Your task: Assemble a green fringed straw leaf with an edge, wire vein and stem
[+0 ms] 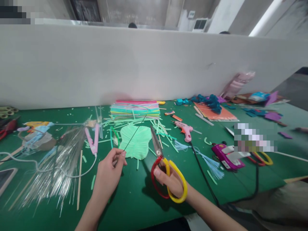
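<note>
The right hand grips scissors, fingers through the loops, blades shut and pointing away. The left hand pinches a thin wire slanting over a green fringed piece on the surface. Beyond lie stacked strips.

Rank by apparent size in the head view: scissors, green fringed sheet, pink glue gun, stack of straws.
1. Stack of straws, widest, though farthest back.
2. Scissors in the right hand, enlarged by nearness to the camera.
3. Green fringed sheet, close to the scissors; order unsure.
4. Pink glue gun, smallest.
</note>
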`<state>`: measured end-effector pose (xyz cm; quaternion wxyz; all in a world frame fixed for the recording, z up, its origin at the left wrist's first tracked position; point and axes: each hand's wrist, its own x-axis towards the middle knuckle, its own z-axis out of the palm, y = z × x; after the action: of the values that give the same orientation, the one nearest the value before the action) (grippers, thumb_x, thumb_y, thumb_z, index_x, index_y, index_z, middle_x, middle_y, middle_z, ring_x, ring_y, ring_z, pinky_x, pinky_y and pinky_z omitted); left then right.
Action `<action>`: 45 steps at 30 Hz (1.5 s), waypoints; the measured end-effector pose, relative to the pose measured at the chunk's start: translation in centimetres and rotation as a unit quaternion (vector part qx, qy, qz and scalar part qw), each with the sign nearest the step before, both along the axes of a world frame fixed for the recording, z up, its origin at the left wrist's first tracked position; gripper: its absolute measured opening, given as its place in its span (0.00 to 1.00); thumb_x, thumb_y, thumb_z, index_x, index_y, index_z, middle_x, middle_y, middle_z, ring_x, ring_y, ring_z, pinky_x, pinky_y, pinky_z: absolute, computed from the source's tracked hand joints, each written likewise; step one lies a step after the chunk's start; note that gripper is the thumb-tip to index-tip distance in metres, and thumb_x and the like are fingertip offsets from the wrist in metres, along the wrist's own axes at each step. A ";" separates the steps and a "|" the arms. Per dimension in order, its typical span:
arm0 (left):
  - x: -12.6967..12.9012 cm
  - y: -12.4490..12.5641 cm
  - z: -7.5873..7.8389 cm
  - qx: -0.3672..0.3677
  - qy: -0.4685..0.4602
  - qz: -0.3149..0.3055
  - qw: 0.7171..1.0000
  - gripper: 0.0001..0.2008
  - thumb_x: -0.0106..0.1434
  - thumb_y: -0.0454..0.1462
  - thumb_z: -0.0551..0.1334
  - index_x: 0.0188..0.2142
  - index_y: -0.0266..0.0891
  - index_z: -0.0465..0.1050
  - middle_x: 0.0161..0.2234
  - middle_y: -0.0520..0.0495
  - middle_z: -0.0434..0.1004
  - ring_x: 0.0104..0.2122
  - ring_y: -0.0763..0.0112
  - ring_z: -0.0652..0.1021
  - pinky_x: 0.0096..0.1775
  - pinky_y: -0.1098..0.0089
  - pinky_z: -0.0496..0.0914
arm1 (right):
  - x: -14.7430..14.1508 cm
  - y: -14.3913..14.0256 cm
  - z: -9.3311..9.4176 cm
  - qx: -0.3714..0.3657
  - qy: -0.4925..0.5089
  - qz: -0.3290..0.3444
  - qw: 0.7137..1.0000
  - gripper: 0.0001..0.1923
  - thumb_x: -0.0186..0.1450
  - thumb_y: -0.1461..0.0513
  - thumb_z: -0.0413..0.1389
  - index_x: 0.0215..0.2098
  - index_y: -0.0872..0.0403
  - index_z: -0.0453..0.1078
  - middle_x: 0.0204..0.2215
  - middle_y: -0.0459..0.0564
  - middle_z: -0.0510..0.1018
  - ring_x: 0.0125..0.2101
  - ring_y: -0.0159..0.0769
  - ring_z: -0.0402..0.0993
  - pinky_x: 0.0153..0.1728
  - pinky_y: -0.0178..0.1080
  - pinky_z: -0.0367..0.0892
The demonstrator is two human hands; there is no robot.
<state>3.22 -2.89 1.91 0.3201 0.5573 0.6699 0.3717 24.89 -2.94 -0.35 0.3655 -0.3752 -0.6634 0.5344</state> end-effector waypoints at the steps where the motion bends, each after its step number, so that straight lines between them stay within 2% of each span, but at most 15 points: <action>1: 0.0 0.0 0.0 0.000 -0.001 -0.003 1.000 0.14 0.64 0.49 0.55 0.33 0.42 0.67 0.23 0.54 0.72 0.22 0.72 0.70 0.23 0.75 0.60 | 0.2 0.2 -0.4 -0.012 0.035 0.014 0.999 0.27 0.64 0.42 0.48 0.20 0.52 0.55 0.15 0.41 0.60 0.18 0.28 0.58 0.22 0.34 0.57; 7: 0.0 0.0 0.0 0.003 0.002 -0.006 1.000 0.14 0.64 0.49 0.55 0.34 0.41 0.68 0.23 0.53 0.72 0.21 0.72 0.69 0.23 0.74 0.60 | 0.7 0.2 -3.1 -0.110 0.221 0.033 0.968 0.36 0.44 0.30 0.54 0.28 0.50 0.55 0.22 0.46 0.70 0.20 0.33 0.66 0.22 0.37 0.65; 12: 0.1 0.0 -0.2 -0.007 -0.012 -0.012 1.000 0.14 0.64 0.49 0.56 0.34 0.42 0.67 0.24 0.53 0.73 0.23 0.71 0.72 0.24 0.74 0.60 | 0.8 -0.1 -2.9 -0.136 0.252 0.057 0.956 0.38 0.42 0.30 0.55 0.33 0.51 0.59 0.30 0.50 0.73 0.28 0.37 0.72 0.30 0.40 0.70; 16: 0.2 -0.1 -0.2 -0.007 -0.018 -0.013 1.000 0.14 0.64 0.50 0.56 0.34 0.43 0.67 0.23 0.54 0.72 0.24 0.72 0.72 0.24 0.74 0.60 | 1.2 -0.1 -1.3 -0.127 0.185 0.089 0.970 0.40 0.51 0.29 0.43 0.39 0.53 0.63 0.41 0.57 0.72 0.42 0.44 0.72 0.42 0.45 0.70; 19: 0.3 -0.3 -0.2 -0.009 -0.022 -0.023 0.999 0.13 0.64 0.49 0.55 0.35 0.43 0.67 0.23 0.54 0.72 0.23 0.72 0.71 0.24 0.74 0.60 | 1.8 0.5 0.3 -0.099 0.063 0.064 0.991 0.36 0.60 0.33 0.36 0.33 0.53 0.63 0.31 0.53 0.73 0.28 0.37 0.73 0.31 0.40 0.69; 21: 0.4 -0.6 -0.1 -0.002 -0.018 -0.034 0.999 0.13 0.64 0.49 0.55 0.35 0.43 0.68 0.23 0.54 0.72 0.23 0.72 0.71 0.24 0.74 0.60 | 2.6 1.0 1.3 -0.022 -0.129 -0.016 0.991 0.29 0.64 0.38 0.41 0.29 0.53 0.62 0.24 0.48 0.71 0.23 0.34 0.69 0.26 0.37 0.64; 22: 0.5 -0.7 0.0 0.002 -0.012 -0.039 0.999 0.13 0.64 0.49 0.55 0.36 0.43 0.68 0.23 0.54 0.72 0.23 0.72 0.71 0.24 0.74 0.60 | 3.2 1.4 1.7 0.024 -0.239 -0.072 0.968 0.26 0.64 0.40 0.45 0.28 0.53 0.62 0.22 0.47 0.70 0.22 0.35 0.68 0.26 0.37 0.62; 24: 0.6 -1.1 0.3 0.010 0.009 -0.044 0.999 0.12 0.65 0.48 0.55 0.36 0.43 0.69 0.23 0.55 0.73 0.22 0.72 0.71 0.24 0.74 0.60 | 4.5 2.1 2.1 0.085 -0.424 -0.175 0.885 0.23 0.63 0.42 0.49 0.29 0.53 0.63 0.23 0.49 0.72 0.24 0.38 0.69 0.25 0.38 0.60; 27: 0.5 -1.6 1.0 0.031 0.067 -0.050 0.996 0.12 0.65 0.47 0.55 0.36 0.43 0.70 0.24 0.54 0.74 0.22 0.71 0.71 0.25 0.73 0.61 | 6.8 2.9 1.5 0.110 -0.566 -0.231 0.784 0.22 0.64 0.45 0.50 0.35 0.57 0.66 0.32 0.58 0.75 0.29 0.46 0.73 0.28 0.41 0.63; 30: 0.3 -2.1 1.7 0.046 0.140 -0.070 0.987 0.12 0.66 0.47 0.53 0.37 0.44 0.71 0.22 0.55 0.73 0.21 0.71 0.71 0.25 0.72 0.61 | 7.9 2.9 1.3 0.186 -0.571 -0.235 0.764 0.22 0.65 0.50 0.52 0.43 0.61 0.67 0.37 0.63 0.74 0.37 0.51 0.74 0.35 0.47 0.68; 34: 0.1 -2.6 2.4 0.060 0.202 -0.118 0.970 0.12 0.68 0.45 0.51 0.40 0.46 0.71 0.28 0.53 0.76 0.26 0.69 0.75 0.27 0.72 0.63 | 5.6 1.4 3.6 0.393 -0.405 -0.297 0.770 0.22 0.68 0.57 0.51 0.57 0.57 0.60 0.52 0.63 0.70 0.55 0.50 0.64 0.52 0.52 0.63; 36: 0.2 -2.7 2.6 0.072 0.218 -0.139 0.963 0.11 0.68 0.43 0.50 0.40 0.47 0.70 0.33 0.52 0.78 0.30 0.68 0.76 0.29 0.72 0.65 | 3.5 0.7 4.9 0.489 -0.365 -0.215 0.762 0.22 0.67 0.60 0.52 0.59 0.53 0.59 0.54 0.58 0.70 0.59 0.49 0.58 0.58 0.53 0.58; 39: 0.3 -2.7 2.9 0.076 0.223 -0.173 0.956 0.10 0.68 0.42 0.51 0.38 0.46 0.70 0.33 0.53 0.77 0.29 0.70 0.76 0.30 0.72 0.65 | 0.7 0.9 5.5 0.554 -0.367 -0.071 0.744 0.17 0.68 0.64 0.51 0.56 0.53 0.64 0.48 0.54 0.75 0.55 0.46 0.63 0.58 0.54 0.55; 42: 0.2 -2.7 3.0 0.057 0.223 -0.190 0.955 0.10 0.68 0.42 0.51 0.35 0.45 0.69 0.29 0.54 0.76 0.24 0.71 0.74 0.28 0.71 0.64 | -0.5 2.3 4.7 0.576 -0.376 0.006 0.726 0.11 0.68 0.68 0.49 0.47 0.57 0.70 0.32 0.50 0.77 0.36 0.37 0.71 0.41 0.42 0.63; 45: 0.1 -2.6 3.0 0.060 0.228 -0.199 0.951 0.10 0.68 0.41 0.50 0.37 0.46 0.69 0.32 0.53 0.77 0.27 0.69 0.76 0.30 0.71 0.66 | -0.8 3.4 3.9 0.577 -0.377 0.045 0.723 0.09 0.69 0.67 0.49 0.44 0.57 0.70 0.26 0.47 0.73 0.27 0.34 0.65 0.28 0.38 0.55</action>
<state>3.28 -5.50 4.86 0.1924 0.7673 0.5771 0.2029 24.10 0.49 3.57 0.2065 -0.2323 -0.9427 -0.1215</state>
